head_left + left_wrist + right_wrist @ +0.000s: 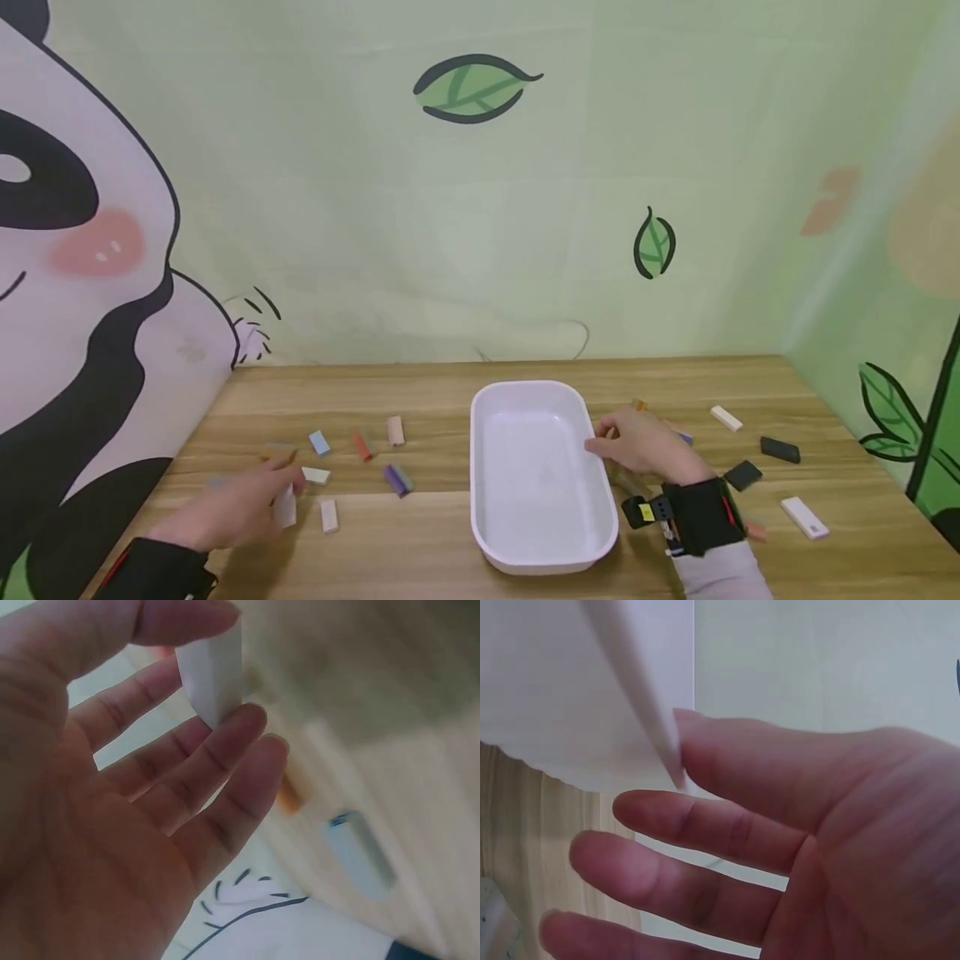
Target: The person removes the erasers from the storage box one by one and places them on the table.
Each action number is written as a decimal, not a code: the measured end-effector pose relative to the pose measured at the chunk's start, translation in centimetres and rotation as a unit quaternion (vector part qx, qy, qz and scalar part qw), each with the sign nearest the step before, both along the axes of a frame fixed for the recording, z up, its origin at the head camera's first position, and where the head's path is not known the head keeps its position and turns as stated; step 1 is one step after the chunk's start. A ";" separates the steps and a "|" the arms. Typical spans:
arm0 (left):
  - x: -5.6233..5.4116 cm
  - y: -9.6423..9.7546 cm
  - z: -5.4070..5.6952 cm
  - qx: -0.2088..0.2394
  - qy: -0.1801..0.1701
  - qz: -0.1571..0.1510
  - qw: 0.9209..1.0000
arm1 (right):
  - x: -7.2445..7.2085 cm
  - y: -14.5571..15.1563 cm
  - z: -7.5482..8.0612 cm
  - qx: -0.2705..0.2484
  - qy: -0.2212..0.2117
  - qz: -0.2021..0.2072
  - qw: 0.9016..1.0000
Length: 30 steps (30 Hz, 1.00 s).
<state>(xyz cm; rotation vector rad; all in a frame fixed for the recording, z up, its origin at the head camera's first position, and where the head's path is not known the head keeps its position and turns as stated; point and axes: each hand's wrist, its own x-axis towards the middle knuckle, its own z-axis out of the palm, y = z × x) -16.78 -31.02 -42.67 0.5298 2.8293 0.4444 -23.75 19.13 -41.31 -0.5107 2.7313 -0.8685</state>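
Observation:
My left hand (243,500) is at the left of the table, pinching a white eraser (212,679) between thumb and fingertips. In the left wrist view the eraser stands on end against the fingers, its lower end slanted. Close to this hand lie another white eraser (316,476) and a small white block (329,517). A white plastic tub (543,560) stands mid-table with nothing inside. At its right side my right hand (645,446) holds the rim (641,697), thumb at the edge and the other fingers loosely bent along the outside.
Left of the tub lie a blue block (319,443), a red-and-green one (363,445), a pale pink one (396,431) and a purple-and-green one (397,480). To the right are dark blocks (780,450) and white ones (805,517). A printed cloth (337,208) hangs behind the table.

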 end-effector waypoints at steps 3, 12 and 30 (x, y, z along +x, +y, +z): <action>0.4 -0.5 -0.8 0.032 -0.025 -0.010 0.999 | 0.1 0.0 -0.1 -0.010 -0.009 -0.001 1.000; 0.7 -0.6 -1.5 0.041 -0.039 0.000 0.998 | 0.3 0.3 -0.1 -0.021 -0.041 -0.013 0.999; 1.5 -1.0 -2.2 0.018 -0.050 0.076 0.996 | 0.2 0.8 0.3 -0.037 -0.051 -0.042 0.997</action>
